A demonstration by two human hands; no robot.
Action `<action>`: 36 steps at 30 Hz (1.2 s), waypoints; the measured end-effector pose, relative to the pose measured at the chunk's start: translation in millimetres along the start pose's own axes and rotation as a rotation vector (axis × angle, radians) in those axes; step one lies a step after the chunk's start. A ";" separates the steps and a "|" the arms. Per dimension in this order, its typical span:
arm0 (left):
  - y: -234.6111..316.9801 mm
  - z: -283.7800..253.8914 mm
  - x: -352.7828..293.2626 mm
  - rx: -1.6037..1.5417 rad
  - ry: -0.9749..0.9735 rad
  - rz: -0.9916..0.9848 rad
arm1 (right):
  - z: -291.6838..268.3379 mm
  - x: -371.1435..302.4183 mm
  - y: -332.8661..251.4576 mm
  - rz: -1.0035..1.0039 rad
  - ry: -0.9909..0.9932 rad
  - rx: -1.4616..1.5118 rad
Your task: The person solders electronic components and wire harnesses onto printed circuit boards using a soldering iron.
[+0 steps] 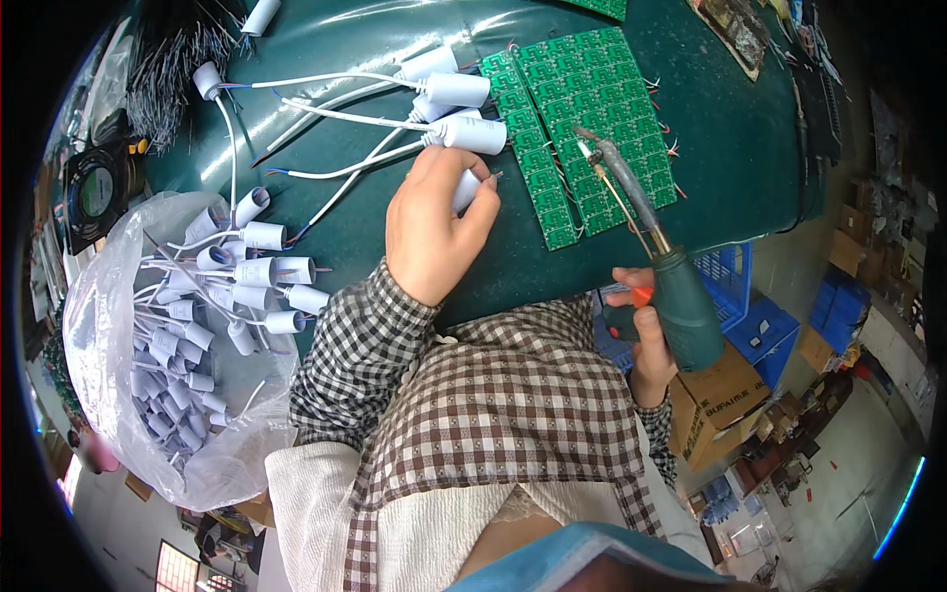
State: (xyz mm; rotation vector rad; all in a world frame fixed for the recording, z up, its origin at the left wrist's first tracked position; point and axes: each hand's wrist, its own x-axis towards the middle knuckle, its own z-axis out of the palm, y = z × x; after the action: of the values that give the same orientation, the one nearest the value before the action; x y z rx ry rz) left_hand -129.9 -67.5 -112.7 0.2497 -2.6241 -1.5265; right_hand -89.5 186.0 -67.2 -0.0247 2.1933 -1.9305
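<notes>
green soldering gun (688, 316), gripped in the right hand (648, 350), slants lengthwise up-left, its tip (582, 134) over circuit boards (607, 89); just left of them, the left hand (432, 227) pinches a white cylinder (465, 191), wires (498, 175) pointing right, long axis partly hidden.

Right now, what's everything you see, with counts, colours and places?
Table: one, green, upper half
Circuit boards: several, green, upper centre
Cabled cylinders: several, white, left of boards
Plastic bag of cylinders: one, clear, left
Wire bundle: one, dark, upper left
Fan: one, black, left
Crates: several, blue, right
Cardboard boxes: several, brown, right
Soldering gun: one, green, right
Background clutter: uncountable, mixed, right
Apron: one, brown checked, bottom
Left grip: one, around a cylinder
Right grip: one, around soldering gun
</notes>
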 end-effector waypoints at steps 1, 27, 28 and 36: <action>1.7 1.1 0.0 0.000 0.000 -0.001 | 0.1 0.3 -0.2 0.006 0.000 0.003; 3.5 24.4 4.6 0.130 0.108 0.066 | -4.2 -6.0 14.7 0.063 0.028 0.062; 4.4 24.7 4.6 0.137 0.113 0.061 | -4.4 -7.0 16.0 0.062 0.017 0.043; 7.5 24.9 5.9 0.126 0.105 0.016 | -4.4 -8.8 14.1 0.044 -0.111 -0.084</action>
State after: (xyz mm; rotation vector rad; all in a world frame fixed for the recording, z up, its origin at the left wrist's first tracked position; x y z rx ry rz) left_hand -140.5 -43.7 -118.4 0.3086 -2.6361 -1.3074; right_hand -79.8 193.6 -79.2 -0.0934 2.1825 -1.7688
